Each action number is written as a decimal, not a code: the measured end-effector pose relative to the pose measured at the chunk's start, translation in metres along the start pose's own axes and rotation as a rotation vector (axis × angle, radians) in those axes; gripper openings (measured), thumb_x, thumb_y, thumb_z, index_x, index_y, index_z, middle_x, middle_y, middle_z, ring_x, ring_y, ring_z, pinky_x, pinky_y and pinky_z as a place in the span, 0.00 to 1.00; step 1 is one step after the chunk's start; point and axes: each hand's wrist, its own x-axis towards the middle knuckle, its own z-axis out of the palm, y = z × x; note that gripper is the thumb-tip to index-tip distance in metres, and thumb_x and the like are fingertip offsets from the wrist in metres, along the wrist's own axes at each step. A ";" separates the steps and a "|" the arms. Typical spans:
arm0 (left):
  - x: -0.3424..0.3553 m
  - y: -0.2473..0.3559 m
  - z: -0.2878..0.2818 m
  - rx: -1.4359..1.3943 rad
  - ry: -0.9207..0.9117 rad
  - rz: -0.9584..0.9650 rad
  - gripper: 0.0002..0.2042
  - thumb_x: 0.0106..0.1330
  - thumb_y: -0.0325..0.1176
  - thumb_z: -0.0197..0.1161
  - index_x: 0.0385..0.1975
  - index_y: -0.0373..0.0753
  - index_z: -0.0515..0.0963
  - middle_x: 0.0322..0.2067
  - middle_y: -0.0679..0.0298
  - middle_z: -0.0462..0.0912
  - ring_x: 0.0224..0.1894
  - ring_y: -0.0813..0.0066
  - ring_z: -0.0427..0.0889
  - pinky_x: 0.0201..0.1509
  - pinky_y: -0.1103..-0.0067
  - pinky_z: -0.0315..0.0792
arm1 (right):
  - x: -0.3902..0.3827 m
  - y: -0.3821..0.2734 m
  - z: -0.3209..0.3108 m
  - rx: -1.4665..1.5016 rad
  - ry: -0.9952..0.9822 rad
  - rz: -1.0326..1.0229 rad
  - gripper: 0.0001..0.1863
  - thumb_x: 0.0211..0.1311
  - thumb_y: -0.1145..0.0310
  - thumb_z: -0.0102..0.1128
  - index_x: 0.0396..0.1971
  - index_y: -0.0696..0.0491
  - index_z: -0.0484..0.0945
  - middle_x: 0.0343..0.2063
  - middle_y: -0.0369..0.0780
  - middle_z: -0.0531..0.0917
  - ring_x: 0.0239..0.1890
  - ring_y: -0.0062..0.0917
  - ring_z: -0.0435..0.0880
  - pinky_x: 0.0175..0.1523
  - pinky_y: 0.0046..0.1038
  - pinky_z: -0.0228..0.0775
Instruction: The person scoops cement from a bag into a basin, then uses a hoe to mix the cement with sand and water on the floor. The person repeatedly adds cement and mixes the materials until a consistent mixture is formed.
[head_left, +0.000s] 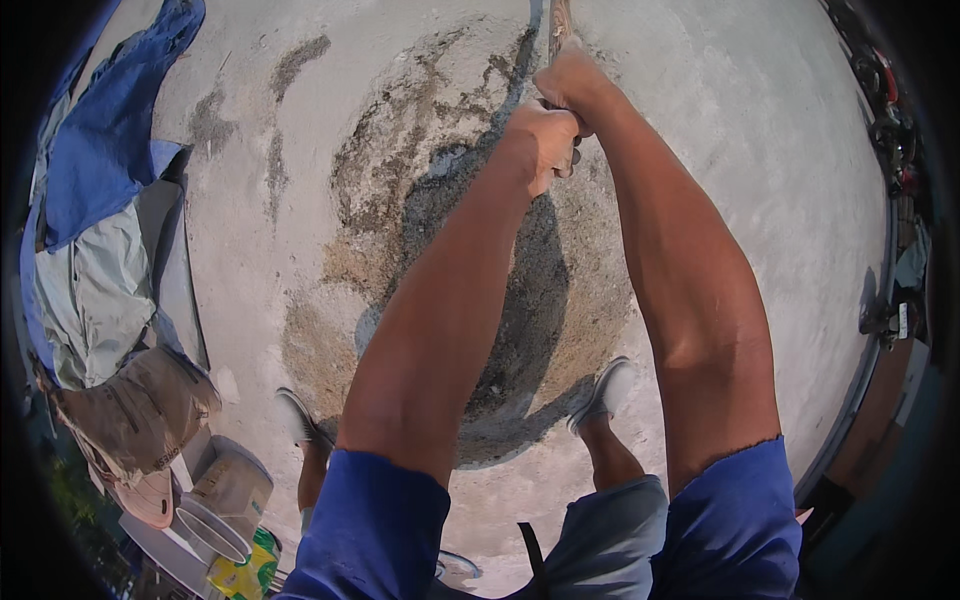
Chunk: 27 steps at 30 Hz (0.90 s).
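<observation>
At the upper middle of the head view, both my arms stretch forward and come together on a wooden handle [560,22]. My right hand [575,82] is closed round it, a little farther out. Just nearer, and almost touching it, my left hand [545,138] is wrapped on the handle's near end. The far end of this long-handled tool lies outside the view, so its kind does not show. Below my hands, a rough patch of grey and tan sandy mix [390,165] spreads on the pale concrete ground [770,150], partly in my shadow.
My shoes [605,392] stand at the patch's near edge. Along the left lie blue cloth [110,140], pale cloth [100,290] and a brown fabric piece [140,405]. A dirty bucket [235,495] and a yellow-green package [245,568] sit at lower left. Dark clutter [890,130] lines the right edge.
</observation>
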 end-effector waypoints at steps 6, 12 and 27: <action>-0.139 -0.064 0.016 -0.264 0.230 -0.064 0.13 0.56 0.29 0.66 0.39 0.36 0.72 0.24 0.69 0.71 0.17 0.84 0.66 0.17 0.82 0.59 | -0.035 -0.057 0.016 0.502 -0.016 0.401 0.25 0.57 0.71 0.56 0.56 0.64 0.72 0.47 0.52 0.83 0.52 0.45 0.83 0.53 0.39 0.76; -0.283 -0.077 -0.023 -0.024 0.294 -0.157 0.13 0.56 0.31 0.67 0.38 0.38 0.72 0.24 0.70 0.72 0.19 0.86 0.67 0.19 0.83 0.60 | -0.076 -0.129 0.019 0.664 -0.170 0.519 0.24 0.61 0.70 0.54 0.57 0.65 0.70 0.50 0.54 0.81 0.55 0.45 0.81 0.56 0.39 0.74; -0.623 -0.111 -0.079 0.710 0.078 -0.415 0.29 0.53 0.43 0.71 0.53 0.36 0.72 0.36 0.49 0.82 0.39 0.54 0.83 0.44 0.66 0.76 | -0.344 -0.262 0.090 1.872 0.065 0.905 0.12 0.53 0.73 0.63 0.33 0.59 0.69 0.18 0.39 0.73 0.13 0.28 0.76 0.15 0.30 0.69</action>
